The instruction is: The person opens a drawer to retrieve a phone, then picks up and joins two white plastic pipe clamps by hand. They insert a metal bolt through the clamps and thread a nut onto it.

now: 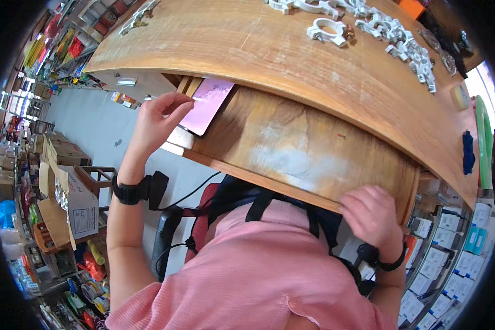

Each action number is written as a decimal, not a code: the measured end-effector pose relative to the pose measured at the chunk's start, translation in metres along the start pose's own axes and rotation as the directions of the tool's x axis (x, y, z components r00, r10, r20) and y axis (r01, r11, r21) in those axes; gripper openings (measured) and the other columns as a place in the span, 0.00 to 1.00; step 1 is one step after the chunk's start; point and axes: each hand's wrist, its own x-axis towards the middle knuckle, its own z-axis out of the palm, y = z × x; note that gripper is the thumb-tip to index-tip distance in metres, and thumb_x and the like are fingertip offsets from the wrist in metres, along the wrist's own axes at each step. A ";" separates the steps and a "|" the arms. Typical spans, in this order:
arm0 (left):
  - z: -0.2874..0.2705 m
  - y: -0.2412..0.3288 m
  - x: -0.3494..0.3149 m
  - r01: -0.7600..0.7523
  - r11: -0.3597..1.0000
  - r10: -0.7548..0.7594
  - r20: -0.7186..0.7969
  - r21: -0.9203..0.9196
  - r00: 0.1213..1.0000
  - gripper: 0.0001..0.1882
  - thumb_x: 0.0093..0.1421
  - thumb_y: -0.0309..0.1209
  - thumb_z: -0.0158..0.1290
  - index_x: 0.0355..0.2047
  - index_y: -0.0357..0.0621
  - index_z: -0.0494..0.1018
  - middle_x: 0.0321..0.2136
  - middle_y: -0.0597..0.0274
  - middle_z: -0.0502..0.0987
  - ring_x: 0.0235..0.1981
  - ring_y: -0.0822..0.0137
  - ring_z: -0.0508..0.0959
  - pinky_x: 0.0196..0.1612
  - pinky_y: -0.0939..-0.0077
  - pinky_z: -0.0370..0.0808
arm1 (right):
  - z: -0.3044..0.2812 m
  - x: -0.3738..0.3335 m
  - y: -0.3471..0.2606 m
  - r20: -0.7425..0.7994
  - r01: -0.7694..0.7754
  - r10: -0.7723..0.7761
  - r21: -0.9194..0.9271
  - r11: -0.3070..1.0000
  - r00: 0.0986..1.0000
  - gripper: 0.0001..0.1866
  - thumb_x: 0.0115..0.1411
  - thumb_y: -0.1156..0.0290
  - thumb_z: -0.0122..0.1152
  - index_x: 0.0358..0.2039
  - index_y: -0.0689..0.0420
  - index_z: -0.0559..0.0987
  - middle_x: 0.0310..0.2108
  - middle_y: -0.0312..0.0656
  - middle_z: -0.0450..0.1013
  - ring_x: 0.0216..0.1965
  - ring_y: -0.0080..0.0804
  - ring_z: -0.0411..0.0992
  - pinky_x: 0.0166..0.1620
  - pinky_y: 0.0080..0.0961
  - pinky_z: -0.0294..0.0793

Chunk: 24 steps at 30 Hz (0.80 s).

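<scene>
A shallow wooden drawer (242, 146) is pulled out from under the table in front of me. Over its left end my left hand (162, 118) is raised, thumb and fingertips pinched together. A faint pale sliver shows at those fingertips, too small to name. Just beside and behind them a flat pink rectangular thing (210, 107), like a phone or a thin booklet, lies in the drawer's left corner. My right hand (371, 214) rests at the drawer's front edge near its right end, fingers curled over the rim. A tiny red piece (341, 135) lies on the drawer bottom.
White ring-shaped clamps (327, 32) with brass-coloured screws lie on the wooden tabletop (225, 41), several heaped at the right. A tape roll (460, 97) sits by the right edge. An open cardboard box (74, 203) stands at left; shelves of small boxes (445, 236) line the right.
</scene>
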 end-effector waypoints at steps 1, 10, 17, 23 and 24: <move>-0.002 -0.001 -0.008 -0.040 0.997 0.038 -0.035 -0.070 0.999 0.07 0.54 0.27 0.50 0.30 0.35 0.73 0.22 0.64 0.75 0.26 0.79 0.73 0.31 0.85 0.69 | -0.001 0.004 0.000 -0.001 0.018 -0.018 -0.018 1.000 1.000 0.10 0.41 0.73 0.62 0.26 0.58 0.74 0.26 0.38 0.69 0.28 0.33 0.68 0.30 0.26 0.66; 0.005 0.042 -0.054 -0.135 0.605 0.748 0.501 -0.785 0.435 0.07 0.50 0.28 0.56 0.23 0.36 0.73 0.23 0.54 0.73 0.24 0.59 0.74 0.28 0.69 0.70 | -0.018 0.039 -0.014 0.262 0.075 -0.402 0.753 0.654 0.878 0.10 0.43 0.70 0.65 0.28 0.55 0.76 0.25 0.36 0.72 0.25 0.33 0.71 0.27 0.24 0.70; 0.051 0.110 -0.073 -0.045 0.250 0.968 0.249 -0.967 0.017 0.23 0.48 0.41 0.55 0.36 0.36 0.65 0.38 0.42 0.66 0.38 0.53 0.69 0.42 0.62 0.64 | -0.013 0.064 -0.026 0.372 0.007 -0.411 0.735 0.678 0.833 0.12 0.45 0.67 0.64 0.31 0.55 0.76 0.25 0.36 0.72 0.26 0.33 0.71 0.26 0.24 0.70; 0.061 0.119 -0.066 0.169 0.423 0.891 0.375 -0.890 -0.256 0.18 0.48 0.36 0.52 0.31 0.33 0.66 0.30 0.43 0.69 0.35 0.48 0.70 0.38 0.61 0.66 | -0.016 0.064 -0.019 0.363 -0.027 -0.310 0.685 0.728 0.879 0.12 0.43 0.67 0.64 0.30 0.54 0.76 0.24 0.36 0.71 0.24 0.34 0.70 0.24 0.24 0.69; 0.060 0.119 -0.065 0.168 0.421 0.891 0.371 -0.891 -0.263 0.18 0.48 0.36 0.52 0.31 0.33 0.66 0.30 0.43 0.69 0.35 0.48 0.70 0.38 0.61 0.66 | -0.018 0.065 -0.017 0.351 -0.032 -0.282 0.674 0.738 0.893 0.13 0.42 0.67 0.65 0.30 0.54 0.76 0.23 0.36 0.71 0.23 0.34 0.70 0.24 0.24 0.69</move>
